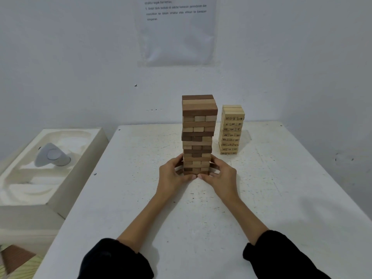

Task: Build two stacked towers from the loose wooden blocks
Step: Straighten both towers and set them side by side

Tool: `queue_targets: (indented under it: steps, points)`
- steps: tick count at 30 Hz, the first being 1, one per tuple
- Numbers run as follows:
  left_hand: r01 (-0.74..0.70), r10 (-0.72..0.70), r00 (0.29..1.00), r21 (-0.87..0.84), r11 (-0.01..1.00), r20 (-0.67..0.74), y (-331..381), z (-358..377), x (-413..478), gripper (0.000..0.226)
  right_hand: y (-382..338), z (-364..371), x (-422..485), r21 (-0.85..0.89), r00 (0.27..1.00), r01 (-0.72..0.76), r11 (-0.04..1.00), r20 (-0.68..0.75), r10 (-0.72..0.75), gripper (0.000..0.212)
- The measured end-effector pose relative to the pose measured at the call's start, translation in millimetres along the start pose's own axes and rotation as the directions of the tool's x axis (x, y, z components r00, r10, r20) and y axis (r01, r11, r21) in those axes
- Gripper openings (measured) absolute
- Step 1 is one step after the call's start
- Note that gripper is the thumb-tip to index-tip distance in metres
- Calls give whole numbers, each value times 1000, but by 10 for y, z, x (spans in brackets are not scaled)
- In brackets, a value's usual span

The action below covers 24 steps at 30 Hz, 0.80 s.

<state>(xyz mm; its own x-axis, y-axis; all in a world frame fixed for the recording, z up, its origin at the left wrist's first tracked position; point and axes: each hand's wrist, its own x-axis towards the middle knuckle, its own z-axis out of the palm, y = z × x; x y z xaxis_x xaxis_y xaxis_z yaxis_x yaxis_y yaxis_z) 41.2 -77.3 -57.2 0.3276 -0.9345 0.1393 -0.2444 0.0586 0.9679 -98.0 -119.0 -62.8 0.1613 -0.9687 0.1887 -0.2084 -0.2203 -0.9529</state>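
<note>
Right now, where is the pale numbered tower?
In the head view, the pale numbered tower stands toward the far edge of the white table, right of and behind the taller brown tower.

We face a white wall [60, 57] bearing a printed sheet [177, 33]; left of the white table [281, 198] sits a moulded tray [30, 188].

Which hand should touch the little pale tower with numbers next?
Probably right. The right hand grips the tall brown-and-tan wooden block tower on the side where the pale numbered wooden block tower stands; the left hand would have to cross over.
</note>
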Motion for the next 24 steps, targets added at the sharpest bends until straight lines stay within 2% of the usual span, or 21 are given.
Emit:
queue_targets:
  steps: [8,11,18,24]
  points:
    - [25,-25,1000,-25,999,-9,-49,22,155,56,17,31,171,34,1000,-7,999,14,6,68]
    - [-5,5,1000,-16,1000,7,-34,17,218,52,35,53,232,42,1000,-3,999,6,3,67]
    - [-50,51,999,85,995,-3,-125,4,442,64,92,88,396,39,1000,-13,999,17,12,69]
    - [-42,43,999,61,997,-22,-196,31,544,63,134,120,491,33,1000,-6,999,-4,6,69]
